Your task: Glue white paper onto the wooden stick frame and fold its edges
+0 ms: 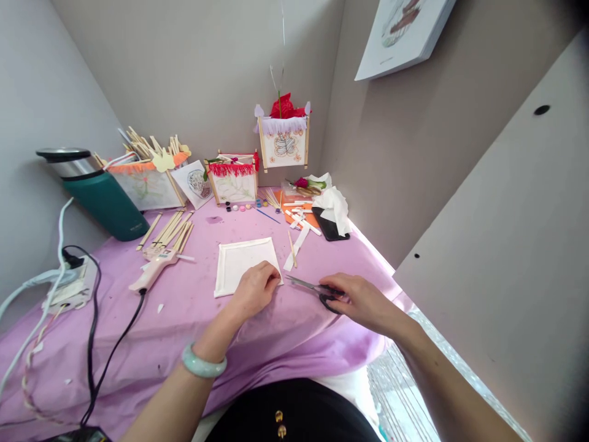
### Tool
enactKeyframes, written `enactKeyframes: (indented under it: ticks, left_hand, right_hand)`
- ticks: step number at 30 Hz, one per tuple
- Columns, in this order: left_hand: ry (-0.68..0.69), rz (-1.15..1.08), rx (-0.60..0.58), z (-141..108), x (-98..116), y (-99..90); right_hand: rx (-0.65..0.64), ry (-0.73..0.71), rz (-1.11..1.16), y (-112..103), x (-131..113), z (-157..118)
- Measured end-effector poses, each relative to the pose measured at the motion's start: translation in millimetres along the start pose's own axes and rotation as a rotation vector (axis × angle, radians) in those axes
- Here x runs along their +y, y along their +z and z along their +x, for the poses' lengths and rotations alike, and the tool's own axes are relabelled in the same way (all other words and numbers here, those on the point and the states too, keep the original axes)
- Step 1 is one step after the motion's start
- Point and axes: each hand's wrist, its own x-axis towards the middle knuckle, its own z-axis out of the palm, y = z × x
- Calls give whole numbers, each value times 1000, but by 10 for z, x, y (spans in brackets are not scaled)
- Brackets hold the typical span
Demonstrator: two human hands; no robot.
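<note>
My right hand (363, 301) grips a pair of scissors (306, 284) by its black handles; the blades point left. Just left of their tips, my left hand (257, 285), with a pale green bangle at the wrist, has its fingers pinched at the near right corner of a white square frame (246, 258). That frame lies flat on the cloth, with raised, folded-looking edges. Whatever is under the left fingertips is hidden. Beyond the scissors, a thin wooden stick (292, 248) lies against a white paper strip (300, 245).
A purple cloth (184, 319) covers the table. Left are a glue gun (154, 270), wooden sticks (170, 232), a green tumbler (105, 202) and cables around a power strip (73, 285). Decorated boxes (234, 184) stand at the back. A black phone (332, 226) lies partly under tissue (335, 205).
</note>
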Motion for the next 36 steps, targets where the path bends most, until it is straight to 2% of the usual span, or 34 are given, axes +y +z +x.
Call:
enactKeyframes:
  ticks: [6, 13, 20, 36]
  left_hand:
    - [4, -30, 28, -3, -17, 22]
    - [33, -49, 55, -23, -39, 38]
    - [48, -73, 61, -30, -55, 59]
    - [-2, -135, 69, -25, -19, 34]
  right_hand:
    - [-17, -51, -187, 15, -108, 38]
    - [-38, -43, -222, 64, -140, 124]
    - [-69, -47, -261, 23, -177, 169]
    - [-62, -67, -341, -8, -216, 166]
